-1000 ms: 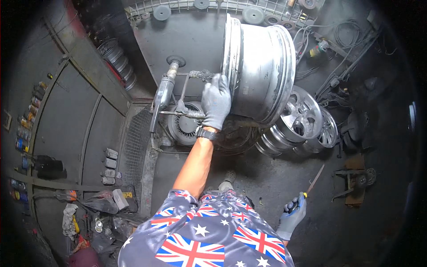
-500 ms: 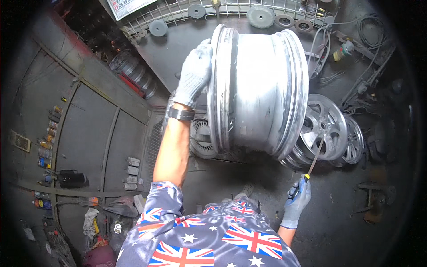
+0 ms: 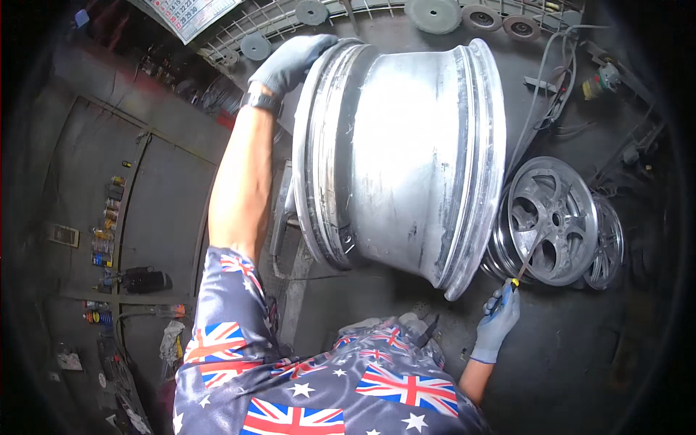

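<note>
A large silver wheel rim hangs or is held on its side in front of me, its bare metal barrel facing up. My left hand, in a grey glove, is closed over the upper part of the rim's left edge. Low on the right, my gloved right hand is wrapped round the handle of a screwdriver with a yellow collar. The thin shaft points up and away, in front of a spoked wheel. What bears the rim's weight underneath is hidden.
Another spoked wheel leans behind the first at the right. Grinding discs hang on a wire rack along the far side. Cables run down at the right. Small cans line the left side; a calendar hangs at top left.
The rim has tilted and come nearer, its left edge shifting left. My left hand has moved left and up along with it. My right hand has moved slightly right with the screwdriver.
</note>
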### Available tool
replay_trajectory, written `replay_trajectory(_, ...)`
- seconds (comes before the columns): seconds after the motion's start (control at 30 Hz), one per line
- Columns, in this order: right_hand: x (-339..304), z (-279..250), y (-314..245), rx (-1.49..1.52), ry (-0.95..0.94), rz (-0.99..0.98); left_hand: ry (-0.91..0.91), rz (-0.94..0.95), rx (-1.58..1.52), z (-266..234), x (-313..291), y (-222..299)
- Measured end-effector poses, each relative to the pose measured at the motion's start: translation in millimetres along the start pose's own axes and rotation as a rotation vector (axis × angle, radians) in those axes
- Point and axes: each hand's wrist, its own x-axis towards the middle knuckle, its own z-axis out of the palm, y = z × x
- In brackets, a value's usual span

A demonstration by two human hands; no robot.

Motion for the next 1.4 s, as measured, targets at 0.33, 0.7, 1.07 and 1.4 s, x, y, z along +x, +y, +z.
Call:
replay_trajectory(0.33, -7.4, -6.4, -14.2, -0.008, -0.052, -0.032, 0.076, -0.114, -0.022, -3.8, -40.3, 43.8)
replay_trajectory(0.7, -92.6, -29.8, -7.6, -0.03, 0.039, -0.142, 0.71, -0.477, -0.757, 76.4, -213.6, 225.3)
replay_trajectory(1.07, -203.8, -42.2, 13.6, -0.15, 0.104, -0.109, 0.652, -0.734, -0.989, 220.0, -323.4, 319.5)
replay_trajectory(1.4, -266.7, -61.1, 17.9, -0.159, 0.216, -0.146, 0.759, -0.81, -1.108, 251.7, -295.9, 310.3)
